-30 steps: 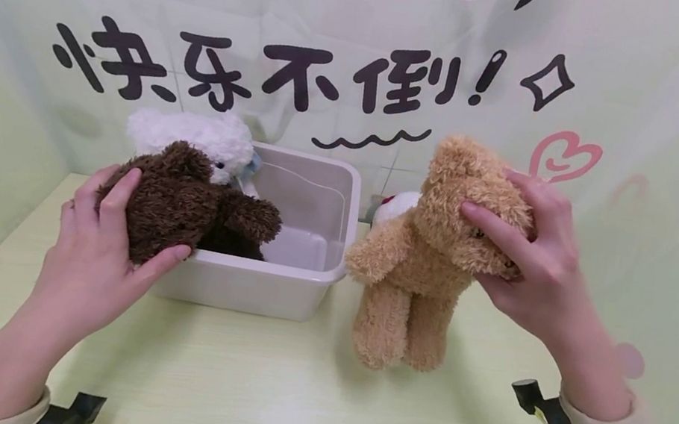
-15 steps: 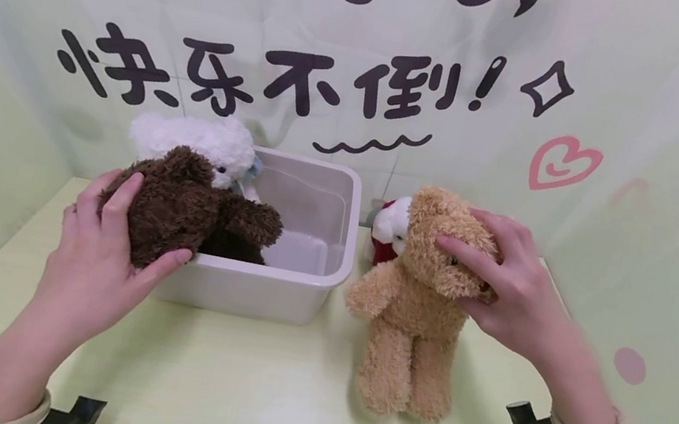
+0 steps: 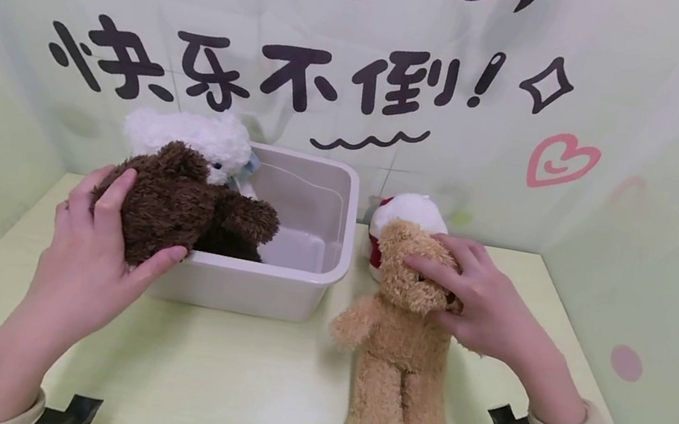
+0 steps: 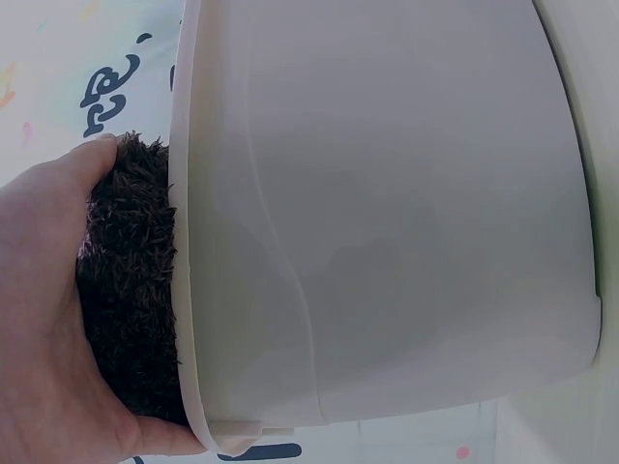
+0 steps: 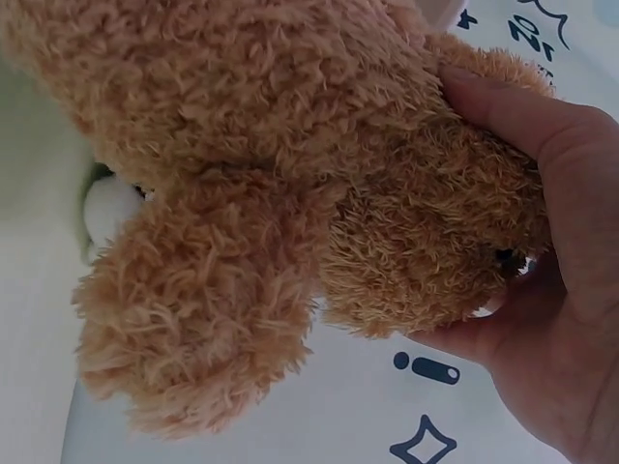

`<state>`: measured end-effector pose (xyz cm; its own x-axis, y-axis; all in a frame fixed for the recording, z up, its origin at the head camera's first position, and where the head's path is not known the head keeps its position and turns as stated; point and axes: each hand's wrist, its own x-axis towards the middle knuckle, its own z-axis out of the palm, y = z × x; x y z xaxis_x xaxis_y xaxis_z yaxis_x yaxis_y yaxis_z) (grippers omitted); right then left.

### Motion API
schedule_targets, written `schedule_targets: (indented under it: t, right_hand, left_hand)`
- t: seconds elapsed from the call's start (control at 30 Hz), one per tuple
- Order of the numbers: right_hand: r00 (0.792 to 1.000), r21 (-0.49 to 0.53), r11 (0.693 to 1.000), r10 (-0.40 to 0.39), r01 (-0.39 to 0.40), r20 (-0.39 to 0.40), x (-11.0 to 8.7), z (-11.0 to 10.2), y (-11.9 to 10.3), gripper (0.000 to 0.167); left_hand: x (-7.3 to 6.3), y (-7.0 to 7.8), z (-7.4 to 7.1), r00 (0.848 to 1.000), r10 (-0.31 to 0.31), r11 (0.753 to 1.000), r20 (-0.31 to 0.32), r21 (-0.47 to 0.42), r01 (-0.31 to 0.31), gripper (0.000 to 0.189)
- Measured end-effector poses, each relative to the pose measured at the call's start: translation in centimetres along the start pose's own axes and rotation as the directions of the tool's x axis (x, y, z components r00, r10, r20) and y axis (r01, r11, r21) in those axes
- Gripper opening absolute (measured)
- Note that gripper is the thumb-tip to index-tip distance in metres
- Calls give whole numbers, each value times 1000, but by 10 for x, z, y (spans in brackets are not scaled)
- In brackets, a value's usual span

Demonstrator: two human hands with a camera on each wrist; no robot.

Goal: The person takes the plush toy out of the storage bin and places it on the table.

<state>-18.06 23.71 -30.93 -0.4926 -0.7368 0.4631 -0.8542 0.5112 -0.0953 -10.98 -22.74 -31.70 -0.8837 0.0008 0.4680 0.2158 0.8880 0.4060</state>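
Observation:
In the head view my left hand grips the head of a dark brown teddy bear, which sits inside a pale grey bin at its left end. The left wrist view shows the bear's dark fur between thumb and fingers, just above the bin's rim. My right hand holds a light tan teddy bear by its head, to the right of the bin. Its legs reach toward the front of the table. In the right wrist view, thumb and fingers wrap round the tan bear's head.
A white plush toy with a blue ribbon sits behind the brown bear in the bin. Another white and red plush stands behind the tan bear, partly hidden. A printed cloth hangs behind the light wooden table.
My right hand has brought the tan bear down toward the table and slightly left, uncovering more of the white and red plush. The left hand stays on the brown bear.

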Motion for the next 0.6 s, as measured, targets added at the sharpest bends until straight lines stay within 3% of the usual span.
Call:
schedule_targets:
  t: [0.27, 0.6]
  right_hand:
    - [982, 12, 994, 105, -108, 155, -5, 10, 2, 75]
    - [975, 60, 987, 140, -152, 171, -7, 26, 9, 77]
  left_hand:
    - [0, 3, -1, 1000, 10, 1000, -2, 3, -10, 102]
    - [0, 1, -2, 1000, 7, 1000, -1, 10, -7, 102]
